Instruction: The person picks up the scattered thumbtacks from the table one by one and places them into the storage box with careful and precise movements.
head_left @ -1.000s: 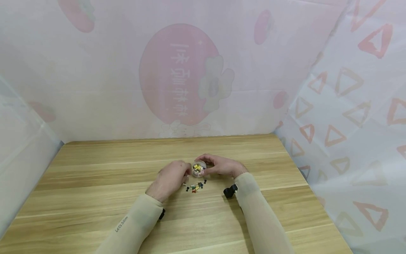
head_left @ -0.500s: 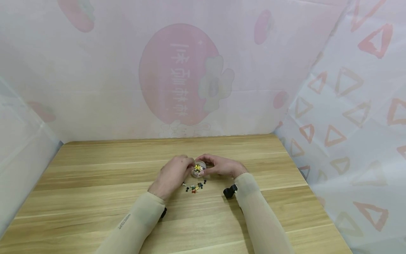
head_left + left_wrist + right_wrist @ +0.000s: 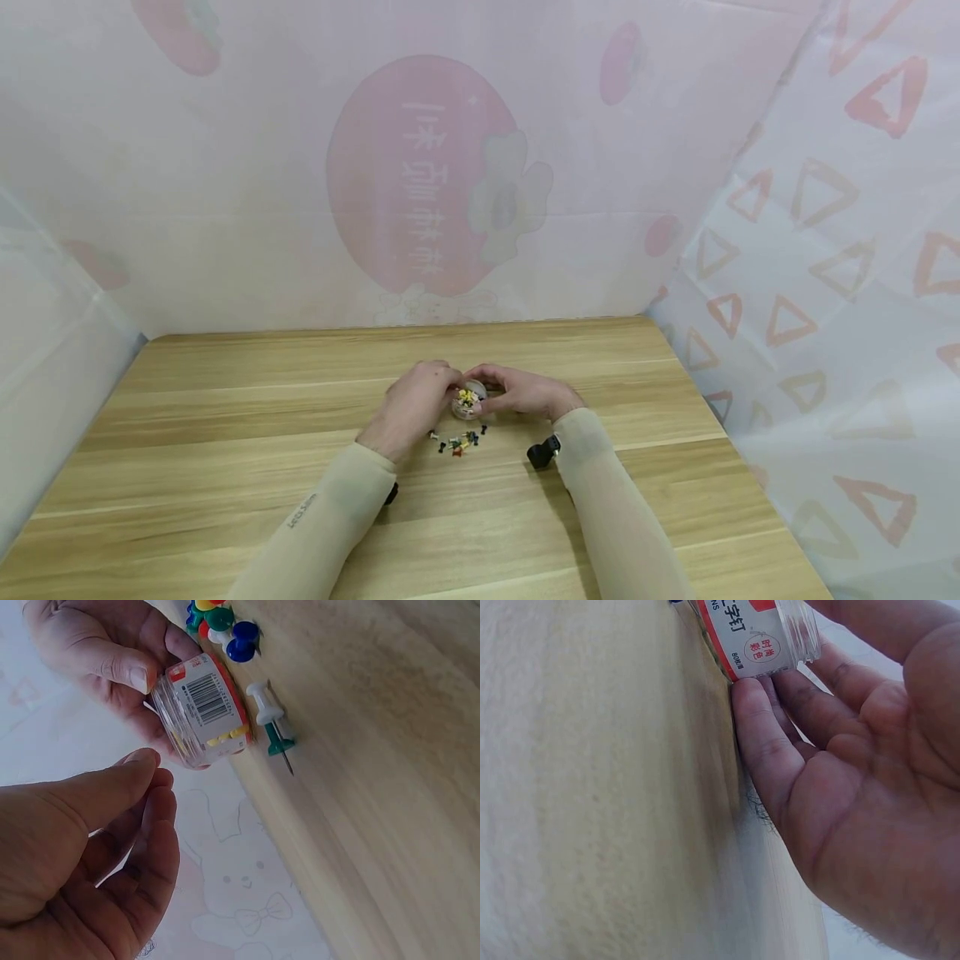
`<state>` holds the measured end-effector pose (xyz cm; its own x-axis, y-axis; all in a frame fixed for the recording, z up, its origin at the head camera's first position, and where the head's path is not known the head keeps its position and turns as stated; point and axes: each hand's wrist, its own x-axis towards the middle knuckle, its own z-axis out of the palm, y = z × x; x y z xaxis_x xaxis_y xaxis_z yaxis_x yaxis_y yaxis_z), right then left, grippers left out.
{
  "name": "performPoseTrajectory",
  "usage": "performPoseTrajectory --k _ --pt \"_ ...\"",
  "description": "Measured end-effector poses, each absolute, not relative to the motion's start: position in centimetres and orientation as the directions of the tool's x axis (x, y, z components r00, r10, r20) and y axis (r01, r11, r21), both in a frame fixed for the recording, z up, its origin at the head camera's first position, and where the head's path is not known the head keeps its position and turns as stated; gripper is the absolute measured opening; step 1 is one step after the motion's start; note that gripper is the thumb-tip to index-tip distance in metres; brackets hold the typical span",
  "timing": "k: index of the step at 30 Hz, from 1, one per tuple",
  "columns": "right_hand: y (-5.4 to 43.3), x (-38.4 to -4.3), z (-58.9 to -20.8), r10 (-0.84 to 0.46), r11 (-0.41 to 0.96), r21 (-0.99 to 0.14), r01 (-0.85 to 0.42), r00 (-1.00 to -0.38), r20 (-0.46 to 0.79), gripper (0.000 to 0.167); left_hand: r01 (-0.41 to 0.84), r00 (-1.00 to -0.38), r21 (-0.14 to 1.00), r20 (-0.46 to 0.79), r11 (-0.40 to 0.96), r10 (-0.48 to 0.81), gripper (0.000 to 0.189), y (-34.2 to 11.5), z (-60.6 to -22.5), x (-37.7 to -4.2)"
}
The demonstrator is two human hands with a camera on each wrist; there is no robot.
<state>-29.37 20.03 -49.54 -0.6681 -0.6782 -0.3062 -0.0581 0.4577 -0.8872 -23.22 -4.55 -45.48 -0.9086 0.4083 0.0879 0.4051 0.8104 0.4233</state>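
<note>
A small clear jar (image 3: pixel 202 705) with a barcode label and red trim stands on the table. Yellow push pins (image 3: pixel 466 397) show inside it in the head view. My right hand (image 3: pixel 528 392) grips the jar from the right, thumb and fingers around its side. Close at the jar's open mouth is my left hand (image 3: pixel 416 404), its thumb and fingertips pressed together; I cannot tell whether a pin is between them. In front of the jar lie several loose push pins (image 3: pixel 457 452). The left wrist view shows a white one (image 3: pixel 262 705), a green one (image 3: pixel 279 742) and a blue one (image 3: pixel 242 641).
The wooden table (image 3: pixel 247 433) spreads around both arms. Behind it hangs a pale printed curtain (image 3: pixel 285 250), and another with triangles (image 3: pixel 810 333) is on the right. Each wrist wears a black camera (image 3: pixel 543 452).
My left hand has moved up and slightly right, from beside the loose pins to the jar's mouth. My right hand and the jar have stayed nearly in place.
</note>
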Motion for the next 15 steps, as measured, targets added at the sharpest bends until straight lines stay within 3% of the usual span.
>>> performPoseTrajectory --k 15 --pt "20.1 -29.4 -49.5 -0.679 0.459 -0.886 -0.061 -0.668 -0.306 0.062 0.471 -0.871 0.349 0.036 0.810 0.490 0.011 -7.0 -45.1 -22.2"
